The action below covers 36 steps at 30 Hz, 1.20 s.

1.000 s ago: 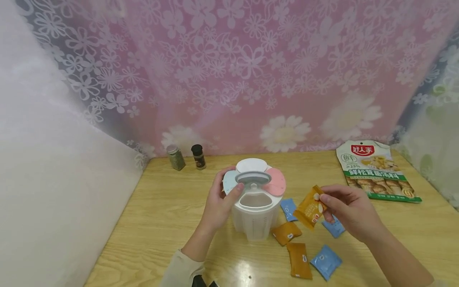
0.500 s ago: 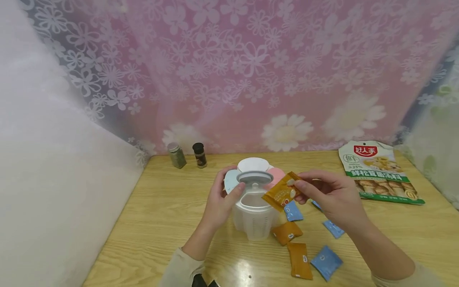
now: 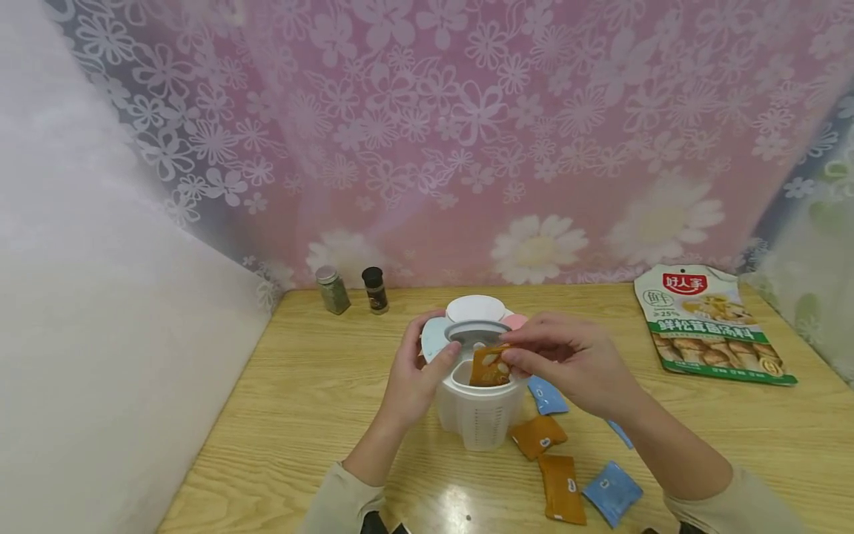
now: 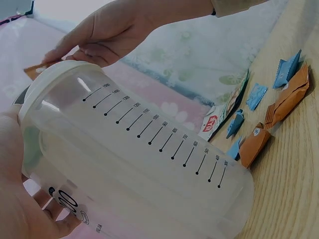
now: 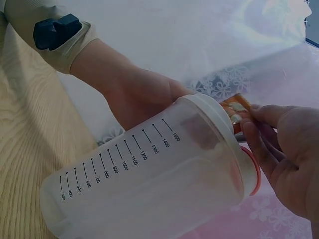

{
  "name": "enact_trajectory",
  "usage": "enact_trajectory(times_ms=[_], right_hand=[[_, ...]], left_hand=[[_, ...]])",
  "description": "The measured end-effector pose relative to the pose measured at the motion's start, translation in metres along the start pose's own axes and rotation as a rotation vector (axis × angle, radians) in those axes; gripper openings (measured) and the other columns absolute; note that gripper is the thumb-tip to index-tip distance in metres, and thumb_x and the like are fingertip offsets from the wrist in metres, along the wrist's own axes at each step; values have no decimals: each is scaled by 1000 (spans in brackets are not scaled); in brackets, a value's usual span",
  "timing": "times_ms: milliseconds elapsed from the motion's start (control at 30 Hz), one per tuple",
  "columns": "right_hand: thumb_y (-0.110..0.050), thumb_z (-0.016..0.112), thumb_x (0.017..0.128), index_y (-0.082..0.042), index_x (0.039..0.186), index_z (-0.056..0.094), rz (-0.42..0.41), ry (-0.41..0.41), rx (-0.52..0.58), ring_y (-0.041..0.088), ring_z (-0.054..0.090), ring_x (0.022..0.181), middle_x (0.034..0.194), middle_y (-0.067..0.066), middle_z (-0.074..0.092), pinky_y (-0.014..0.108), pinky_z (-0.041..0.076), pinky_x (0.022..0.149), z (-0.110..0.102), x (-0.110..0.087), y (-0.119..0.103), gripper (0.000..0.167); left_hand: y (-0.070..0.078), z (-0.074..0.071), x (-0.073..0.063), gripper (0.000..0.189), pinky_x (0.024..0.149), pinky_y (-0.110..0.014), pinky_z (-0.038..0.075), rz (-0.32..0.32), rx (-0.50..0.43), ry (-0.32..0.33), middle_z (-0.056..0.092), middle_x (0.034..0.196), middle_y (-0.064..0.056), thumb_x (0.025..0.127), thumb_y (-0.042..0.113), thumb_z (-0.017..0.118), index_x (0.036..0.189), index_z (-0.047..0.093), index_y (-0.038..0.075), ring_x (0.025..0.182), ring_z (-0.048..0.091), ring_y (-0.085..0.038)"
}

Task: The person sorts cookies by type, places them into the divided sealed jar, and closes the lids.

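A clear plastic storage canister point(image 3: 483, 417) with measuring marks and several coloured flap lids stands on the wooden table. Its front flap point(image 3: 477, 333) is raised. My left hand point(image 3: 408, 382) grips the canister's left side, thumb on top beside the opening. Between thumb and fingers, my right hand point(image 3: 583, 363) pinches an orange sachet point(image 3: 488, 368) at its upper corner. The sachet's lower end dips into the front opening, and in the right wrist view the orange sachet point(image 5: 234, 106) shows at the rim. Fingers of my right hand partly cover the pink flap point(image 3: 514, 321).
Right of the canister lie orange sachets point(image 3: 562, 488) and blue sachets point(image 3: 612, 492). A printed food pouch point(image 3: 712, 326) lies at the back right. Two seasoning jars, one with a silver lid point(image 3: 333, 290) and one with a black cap point(image 3: 375, 290), stand at the back left.
My right hand has carried the orange sachet leftward from above the loose sachets to the canister's opening and tipped it downward. The left hand keeps its grip.
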State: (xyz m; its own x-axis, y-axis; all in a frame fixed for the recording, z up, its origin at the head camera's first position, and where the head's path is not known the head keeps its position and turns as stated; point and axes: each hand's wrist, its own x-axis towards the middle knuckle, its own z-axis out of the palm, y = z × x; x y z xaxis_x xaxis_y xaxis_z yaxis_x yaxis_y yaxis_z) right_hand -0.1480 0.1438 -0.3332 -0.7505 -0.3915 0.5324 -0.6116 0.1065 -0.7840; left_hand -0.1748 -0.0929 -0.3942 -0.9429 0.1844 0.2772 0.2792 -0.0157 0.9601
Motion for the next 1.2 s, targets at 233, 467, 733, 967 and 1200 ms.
enact_trajectory(times_ms=[233, 467, 733, 967, 1200], right_hand=[[4, 71, 87, -8, 102, 74, 46, -46, -41, 13, 70, 75, 93, 0, 71, 30, 60, 64, 2, 1, -2, 19], [5, 70, 88, -2, 110, 73, 106, -54, -10, 10, 70, 81, 99, -2, 74, 30, 59, 67, 0, -3, -1, 23], [5, 66, 91, 3, 117, 69, 163, -54, 96, 13, 71, 85, 104, -2, 74, 29, 60, 72, -10, -14, 2, 26], [10, 61, 92, 5, 115, 68, 200, -21, 225, 12, 70, 77, 95, 0, 72, 29, 59, 66, -25, -33, 12, 25], [15, 55, 93, 3, 114, 70, 219, -25, 304, 11, 71, 78, 96, 1, 73, 28, 59, 67, -38, -55, 30, 29]], left_hand=[[1, 0, -1, 47, 86, -29, 54, 1, 11, -4, 56, 127, -5, 96, 24, 66, 140, 48, 22, 110, 55, -18], [1, 0, -1, 47, 85, -29, 54, 0, 10, 4, 56, 126, -5, 96, 24, 66, 139, 49, 23, 109, 55, -18], [3, 0, -1, 48, 86, -30, 51, 4, 30, 10, 56, 127, -5, 96, 25, 66, 140, 49, 22, 109, 53, -18], [1, 0, 1, 49, 88, -32, 50, -6, 40, 8, 56, 128, -2, 95, 26, 66, 140, 48, 24, 111, 53, -19], [0, -1, 0, 48, 86, -30, 51, -5, 22, 4, 56, 127, -2, 95, 27, 66, 140, 49, 25, 109, 53, -18]])
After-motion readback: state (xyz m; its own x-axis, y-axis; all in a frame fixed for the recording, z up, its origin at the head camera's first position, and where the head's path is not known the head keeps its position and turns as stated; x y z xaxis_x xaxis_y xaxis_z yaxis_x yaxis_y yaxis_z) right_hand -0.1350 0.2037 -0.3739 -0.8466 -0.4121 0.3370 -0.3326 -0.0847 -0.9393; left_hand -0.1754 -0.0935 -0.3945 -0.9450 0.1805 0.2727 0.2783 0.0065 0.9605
